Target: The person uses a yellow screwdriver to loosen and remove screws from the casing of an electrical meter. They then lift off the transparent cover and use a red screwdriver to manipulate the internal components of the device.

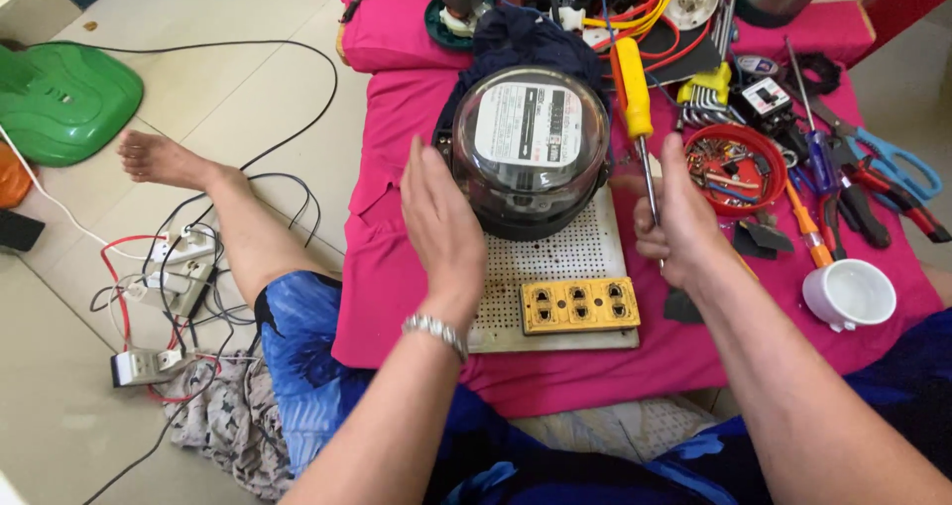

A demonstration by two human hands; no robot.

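a pink cloth (397,267) covers the low surface in front of the person, spread over a tiled floor (198,99). on it lies a white perforated board (565,257), and on the far half of that board sits a round electric meter (531,148) under a clear domed cover. the near end of the board carries a yellow socket strip (580,305). the left hand (441,223) stands on edge just left of the meter, fingers straight and apart, its palm turned to the dome and very near it; whether it touches cannot be told. the right hand (679,223) is just right of the meter, its grip closed around the metal shaft of a yellow-handled screwdriver (633,99), handle pointing up and away. further right are a red bowl (736,168) of small parts, a white cup (850,294) and loose hand tools.
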